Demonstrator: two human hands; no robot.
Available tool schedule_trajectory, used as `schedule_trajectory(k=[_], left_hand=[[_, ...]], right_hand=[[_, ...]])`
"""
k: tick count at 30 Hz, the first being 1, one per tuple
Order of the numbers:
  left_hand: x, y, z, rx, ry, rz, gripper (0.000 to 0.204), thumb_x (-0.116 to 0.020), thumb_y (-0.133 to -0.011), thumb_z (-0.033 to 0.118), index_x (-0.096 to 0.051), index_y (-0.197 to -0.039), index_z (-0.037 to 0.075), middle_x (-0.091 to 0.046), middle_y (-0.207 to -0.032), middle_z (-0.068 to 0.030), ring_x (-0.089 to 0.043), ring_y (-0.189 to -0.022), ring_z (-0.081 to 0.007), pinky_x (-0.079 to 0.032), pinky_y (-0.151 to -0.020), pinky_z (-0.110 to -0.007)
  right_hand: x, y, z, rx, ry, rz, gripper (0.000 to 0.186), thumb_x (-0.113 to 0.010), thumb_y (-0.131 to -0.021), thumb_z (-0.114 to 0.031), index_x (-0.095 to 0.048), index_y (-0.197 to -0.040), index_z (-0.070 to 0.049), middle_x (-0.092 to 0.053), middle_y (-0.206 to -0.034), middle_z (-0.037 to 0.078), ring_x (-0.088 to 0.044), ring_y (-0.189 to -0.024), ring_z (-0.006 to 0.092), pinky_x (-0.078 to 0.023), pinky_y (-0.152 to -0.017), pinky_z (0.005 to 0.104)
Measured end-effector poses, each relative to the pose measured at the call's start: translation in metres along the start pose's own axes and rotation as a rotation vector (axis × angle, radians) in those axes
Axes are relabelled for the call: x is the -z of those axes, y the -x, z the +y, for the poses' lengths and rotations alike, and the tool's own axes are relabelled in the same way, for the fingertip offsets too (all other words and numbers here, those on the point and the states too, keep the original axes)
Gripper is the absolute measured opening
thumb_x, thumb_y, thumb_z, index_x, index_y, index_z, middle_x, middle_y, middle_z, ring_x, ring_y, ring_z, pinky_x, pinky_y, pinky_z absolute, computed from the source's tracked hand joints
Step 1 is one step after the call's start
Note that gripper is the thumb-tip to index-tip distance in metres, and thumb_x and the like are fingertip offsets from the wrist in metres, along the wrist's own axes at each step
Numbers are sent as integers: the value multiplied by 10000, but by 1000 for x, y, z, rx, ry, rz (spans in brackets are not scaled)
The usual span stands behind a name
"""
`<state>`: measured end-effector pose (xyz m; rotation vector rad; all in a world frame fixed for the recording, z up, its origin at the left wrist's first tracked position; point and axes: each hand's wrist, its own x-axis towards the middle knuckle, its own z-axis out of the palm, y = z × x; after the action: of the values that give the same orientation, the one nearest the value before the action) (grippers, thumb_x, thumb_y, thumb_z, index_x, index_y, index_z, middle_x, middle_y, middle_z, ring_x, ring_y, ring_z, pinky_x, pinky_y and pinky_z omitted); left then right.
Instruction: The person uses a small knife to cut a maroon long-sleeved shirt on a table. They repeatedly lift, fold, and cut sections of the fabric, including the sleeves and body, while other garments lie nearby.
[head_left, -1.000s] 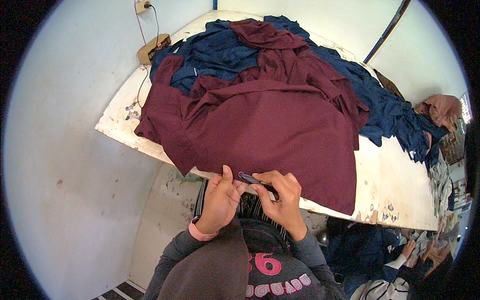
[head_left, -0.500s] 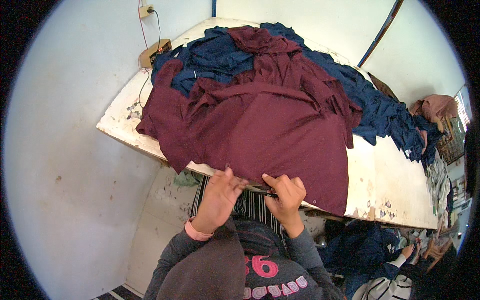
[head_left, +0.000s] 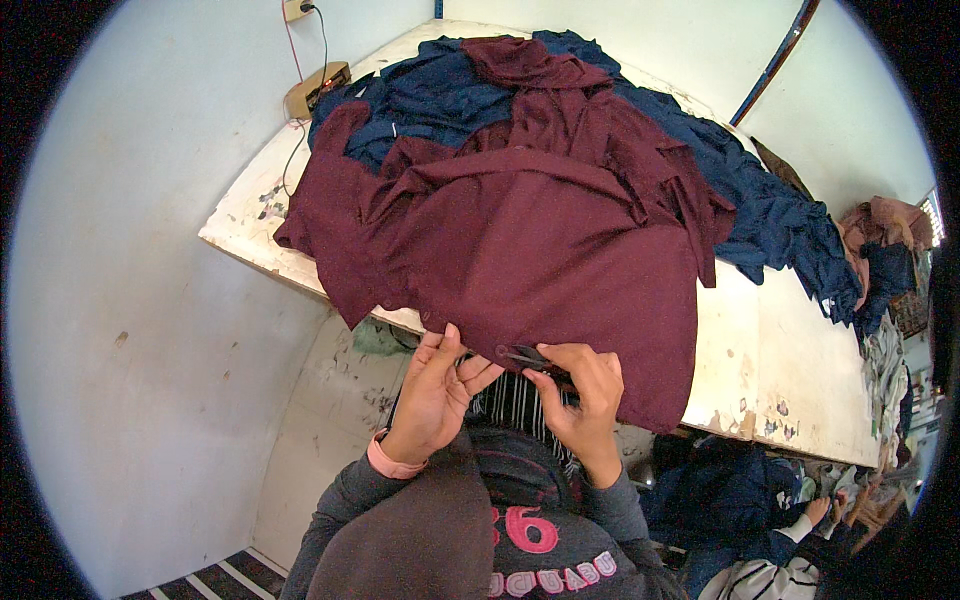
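A maroon garment [head_left: 540, 250] lies spread over the table, its near edge hanging toward me. My left hand [head_left: 435, 390] pinches that edge between thumb and fingers, palm partly turned up. In my right hand [head_left: 580, 395] is a small pair of black thread snips [head_left: 530, 358]. Their tips point left and meet the cloth close to a small round button [head_left: 502, 351] at the edge. Whether a thread lies between the blades is too small to tell.
Dark blue garments [head_left: 440, 95] are heaped behind the maroon one and along the right side of the white table [head_left: 725, 370]. A tan box [head_left: 318, 90] with wires stands at the back left by the wall. At lower right, another person's hand [head_left: 817, 510] shows near dark cloth.
My left hand, blurred before, now grips the garment's edge. The snips have come up from beside my right palm, and their tips now reach the cloth near the button.
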<state>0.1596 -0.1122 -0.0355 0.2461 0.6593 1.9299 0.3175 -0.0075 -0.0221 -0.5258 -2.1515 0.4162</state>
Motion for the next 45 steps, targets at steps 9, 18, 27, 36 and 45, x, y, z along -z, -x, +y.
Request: schedule_trajectory(k=[9,18,27,36,45], left_hand=[[26,-6,-6,36,78,-63,157,-486,-1111,244,-578,-1081,120,-716,-1151,-78,-723,-1101,-287,-612,-955,-469],[31,-59,40,-234,-85,15,479,-529,-1095,242,-355,-1533,156,-601,-1404,-134,-674,-1180,-266,-580,-965,-403],[63,-88,12,-73,-316,-24,715,-524,-1095,230,-84,-1657,215,-604,-1352,-12,-652,-1118,-126,-587,-919,-355],[57,-92,17,-38,-51,-45,517,-460,-1105,163,-288,-1588,223,-618,-1317,-6,-646,-1216,-210,-615,-968,-489],[66,-114,33,-93,-102,-88,663,-517,-1092,178,-154,-1646,161,-580,-1242,0,-622,-1098,-123,-566,-918,-336]], right_hand=[[-9,-8,1,59,-40,-48,264,-830,-792,-146,-744,-1039,-111,-743,-948,30,-642,-745,190,-372,-682,343],[-24,-29,28,-311,-94,-56,598,-864,-777,-233,-593,-1291,-96,-644,-981,102,-612,-863,284,-453,-777,399],[-55,-23,37,-350,-162,-170,302,-805,-858,-195,-685,-1115,-91,-690,-961,58,-639,-818,227,-436,-729,349],[-68,-37,33,-45,-73,-146,267,-803,-829,-138,-713,-1073,-76,-720,-961,55,-670,-806,231,-417,-697,366],[-95,-43,48,-329,-342,-176,253,-751,-921,-153,-620,-1105,-40,-664,-954,77,-635,-850,202,-445,-782,325]])
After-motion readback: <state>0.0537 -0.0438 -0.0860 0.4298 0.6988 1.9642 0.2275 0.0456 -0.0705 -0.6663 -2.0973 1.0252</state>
